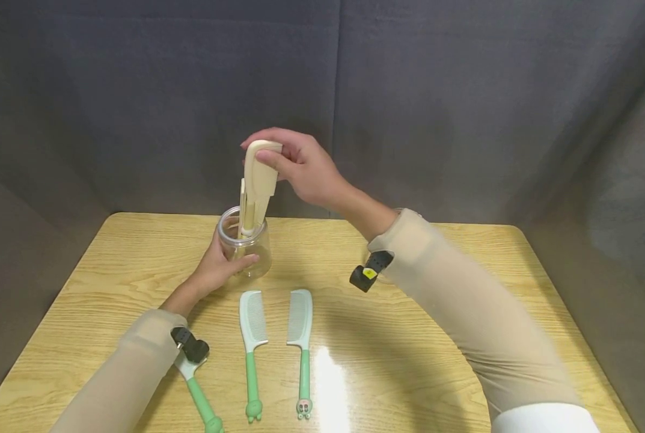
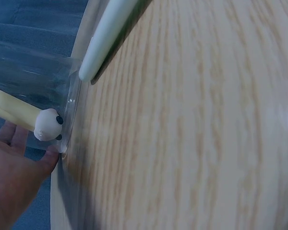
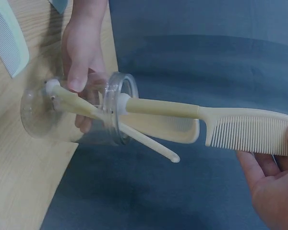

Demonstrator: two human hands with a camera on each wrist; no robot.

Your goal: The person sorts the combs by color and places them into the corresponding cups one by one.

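Left hand (image 1: pixel 219 264) fingers curled around clear jar (image 1: pixel 244 242) on wooden table (image 1: pixel 436 337), right hand (image 1: pixel 300 165) pinching cream comb (image 1: pixel 258 180) standing handle-down inside, apparently beside another comb, green-handled combs (image 1: pixel 276 343) nearby.

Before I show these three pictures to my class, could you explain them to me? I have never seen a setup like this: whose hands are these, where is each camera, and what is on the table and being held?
There is no machine here: a person works with two bare hands and wears three cameras. The wide picture comes from the head and looks down at a wooden table. The other two come from small cameras strapped to each wrist, so they look tilted and very close.

The left hand grips a clear jar that stands on the table. The right hand pinches the toothed end of a cream comb, whose handle end is at the jar's mouth. The right wrist view shows other cream pieces already inside the jar.

Nearer the person lie two green-handled combs side by side, and a third green handle shows from under the left sleeve.
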